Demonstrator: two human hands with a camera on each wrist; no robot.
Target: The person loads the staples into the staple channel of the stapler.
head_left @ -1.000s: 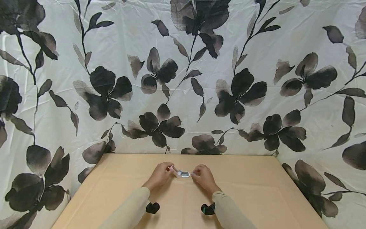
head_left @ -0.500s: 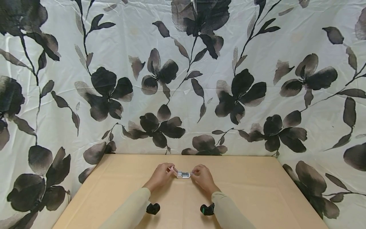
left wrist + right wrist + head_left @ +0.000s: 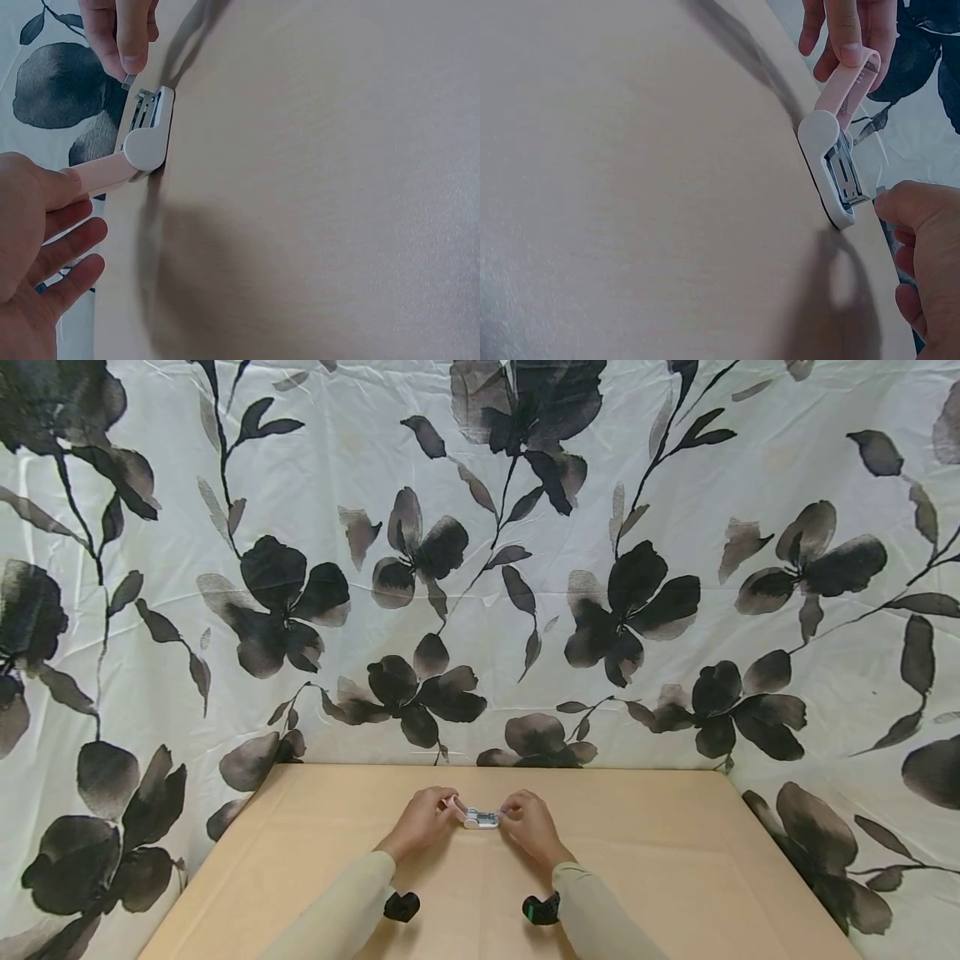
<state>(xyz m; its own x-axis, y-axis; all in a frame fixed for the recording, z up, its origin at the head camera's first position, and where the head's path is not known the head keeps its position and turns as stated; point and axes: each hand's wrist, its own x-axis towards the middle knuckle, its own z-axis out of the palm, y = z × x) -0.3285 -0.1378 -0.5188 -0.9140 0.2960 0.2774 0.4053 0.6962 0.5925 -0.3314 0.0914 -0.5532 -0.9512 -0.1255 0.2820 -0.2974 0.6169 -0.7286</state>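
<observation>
A small stapler [image 3: 481, 820] with a white base and a pink lid stands on the table, its lid swung up. My left hand [image 3: 422, 818] pinches the pink lid [image 3: 103, 172] between thumb and forefinger, the other fingers spread below it in the left wrist view. The metal staple channel [image 3: 845, 174] lies exposed in the base. At the far end of the channel, my right hand [image 3: 529, 825] pinches a short grey strip of staples [image 3: 129, 82], mostly covered by the fingertips. In the right wrist view the strip's tip shows close beside the channel's end.
The stapler stands toward the back of the tan table [image 3: 480, 893]. Behind the table's back edge hangs a white cloth [image 3: 525, 710] with dark flowers. A black device [image 3: 401, 907] is worn at the left wrist, another black device [image 3: 542, 910] at the right.
My right hand has shifted slightly left, bringing the staple strip closer to the stapler's end. The left hand keeps its hold on the lid.
</observation>
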